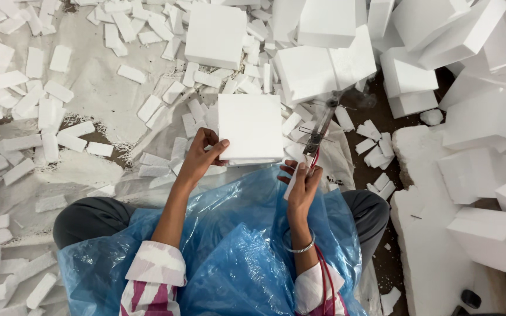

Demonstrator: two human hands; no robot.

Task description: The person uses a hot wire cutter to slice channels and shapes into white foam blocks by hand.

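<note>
My left hand [201,155] grips the left edge of a square white foam block [250,126] held flat in front of me. My right hand [303,182] holds a thin white foam strip [292,186] and the handle of a metal wire cutter [318,131] with red leads running back along my wrist. The cutter sits along the block's right side. A blue plastic sheet [235,246] covers my lap.
Several small white foam offcuts [30,99] litter a pale sheet on the floor to the left and ahead. Large foam blocks [405,76] are piled at the top and right. A big foam slab [434,234] lies at my right.
</note>
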